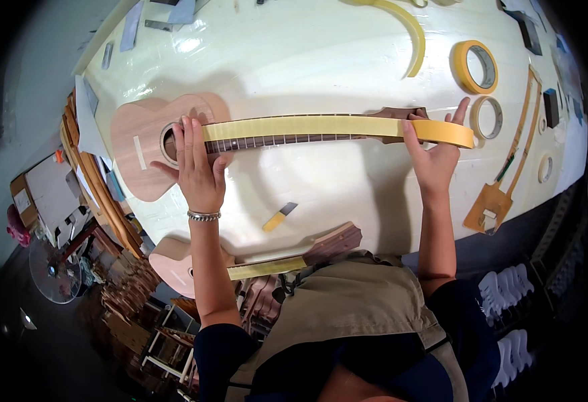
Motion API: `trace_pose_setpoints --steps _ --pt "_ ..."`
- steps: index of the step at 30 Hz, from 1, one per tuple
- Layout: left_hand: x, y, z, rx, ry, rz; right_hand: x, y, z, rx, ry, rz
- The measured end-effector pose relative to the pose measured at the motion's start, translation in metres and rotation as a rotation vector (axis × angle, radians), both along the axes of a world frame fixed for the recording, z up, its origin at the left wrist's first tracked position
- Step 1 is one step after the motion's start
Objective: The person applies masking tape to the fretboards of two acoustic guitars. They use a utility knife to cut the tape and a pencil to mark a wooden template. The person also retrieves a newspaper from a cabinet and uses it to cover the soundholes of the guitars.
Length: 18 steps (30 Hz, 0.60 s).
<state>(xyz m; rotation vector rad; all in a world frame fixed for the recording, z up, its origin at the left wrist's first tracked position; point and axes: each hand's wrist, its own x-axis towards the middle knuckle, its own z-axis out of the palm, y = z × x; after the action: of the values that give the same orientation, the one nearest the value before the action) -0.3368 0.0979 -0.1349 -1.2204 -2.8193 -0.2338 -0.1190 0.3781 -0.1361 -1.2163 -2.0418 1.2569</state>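
Observation:
An unfinished wooden ukulele (136,134) lies across the table, its body at the left and its headstock (401,115) at the right. A strip of yellow masking tape (294,126) stretches along the neck, over part of the dark fretboard (260,141). Fingers outstretched, my left hand (200,171) rests flat on the tape's left end beside the soundhole (169,143). My right hand (435,161) grips the roll of masking tape (458,135) near the headstock, with the strip running off it. Whether the tape sticks along its whole length I cannot tell.
A second ukulele (173,262), with tape on its neck, lies at the near edge. Tape rolls (468,65) and a wooden strap-like tool (490,206) are at the right. A small yellow-and-grey blade piece (279,218) lies mid-table. A fan (54,269) stands at the left.

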Motion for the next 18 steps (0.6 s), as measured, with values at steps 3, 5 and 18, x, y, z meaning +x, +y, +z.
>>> trace_pose_setpoints --steps 3,5,18 --pt "0.008 0.01 0.003 -0.032 0.026 0.031 -0.002 -0.002 -0.002 0.069 -0.052 -0.038" --pt "0.023 0.023 0.004 -0.124 0.043 0.075 -0.002 -0.004 -0.005 0.149 -0.086 -0.048" --pt "0.167 0.024 0.007 -0.074 -0.434 0.175 0.001 -0.008 -0.038 0.379 0.06 0.125"
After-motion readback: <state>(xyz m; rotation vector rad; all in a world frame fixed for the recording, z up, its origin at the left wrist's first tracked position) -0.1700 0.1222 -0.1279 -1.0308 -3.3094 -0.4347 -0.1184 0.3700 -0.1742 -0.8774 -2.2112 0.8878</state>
